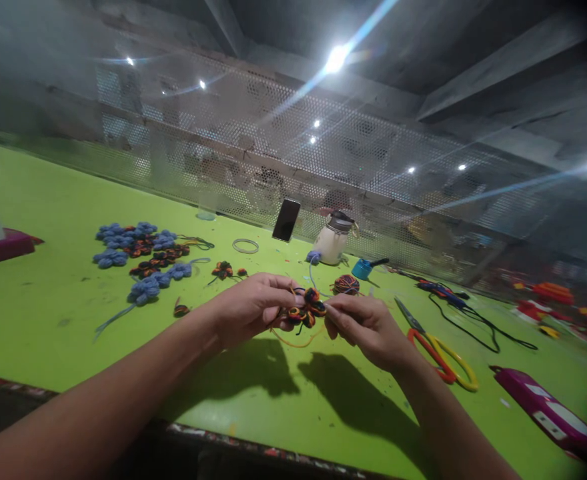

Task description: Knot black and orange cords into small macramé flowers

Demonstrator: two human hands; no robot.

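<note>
Between my two hands, above the green table, is a small yarn flower in black, orange and red. My left hand pinches its left side between thumb and fingers. At the right edge of the flower, the fingertips of my right hand are closed on a petal. A thin orange strand loops down below the flower. Just behind my right hand sits a multicoloured yarn ball. To the left lie blue yarn flowers and dark orange-and-black yarn flowers.
Scissors with red and yellow handles lie right of my right hand, near a purple power strip. Farther back stand a phone, a white jug and a blue container. Black cables lie at the right.
</note>
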